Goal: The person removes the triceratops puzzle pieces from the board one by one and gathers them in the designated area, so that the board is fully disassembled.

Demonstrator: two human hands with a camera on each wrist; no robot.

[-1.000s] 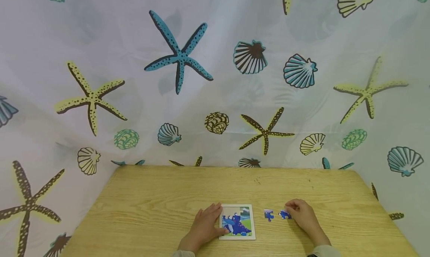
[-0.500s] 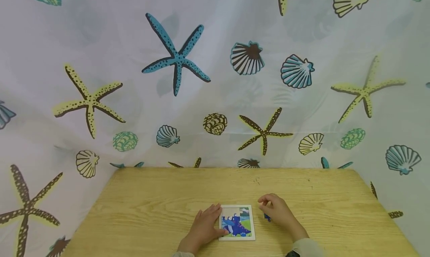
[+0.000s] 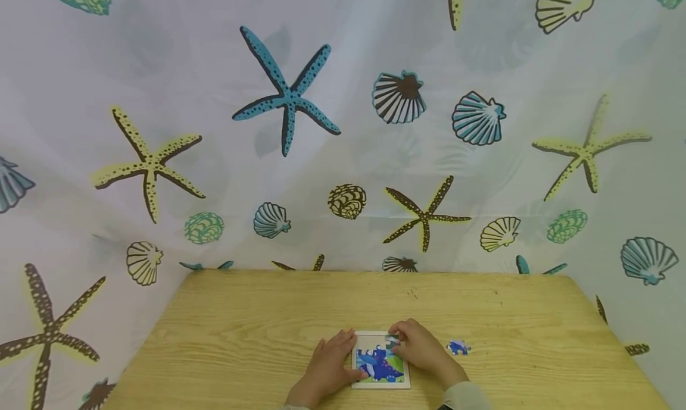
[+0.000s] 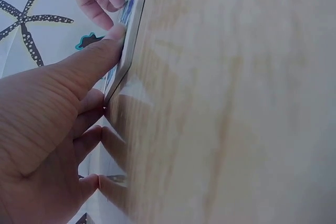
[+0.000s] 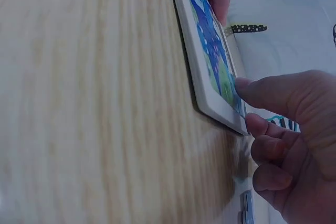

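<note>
A square jigsaw puzzle in a white frame point(image 3: 382, 385) lies on the table, its picture showing a blue dinosaur; a pale gap is left along its upper left. My left hand point(image 3: 329, 368) grips the frame's left side, with the thumb point(image 4: 100, 51) over the edge and the fingers along the side. At the upper right corner my right hand point(image 3: 423, 350) pinches at the corner puzzle piece with thumb and forefinger. Its other fingers point(image 5: 273, 177) are curled. One loose blue puzzle piece point(image 3: 458, 347) lies right of that hand. The spot just right of the frame is covered by it.
The wooden table point(image 3: 257, 315) extends around the puzzle on all sides. Behind it and at both sides hangs a white curtain point(image 3: 343, 154) printed with starfish and shells.
My right hand has moved left from the loose puzzle pieces to the frame's upper right corner, uncovering the farther piece. The nearer piece is out of sight. My left hand has stayed on the frame.
</note>
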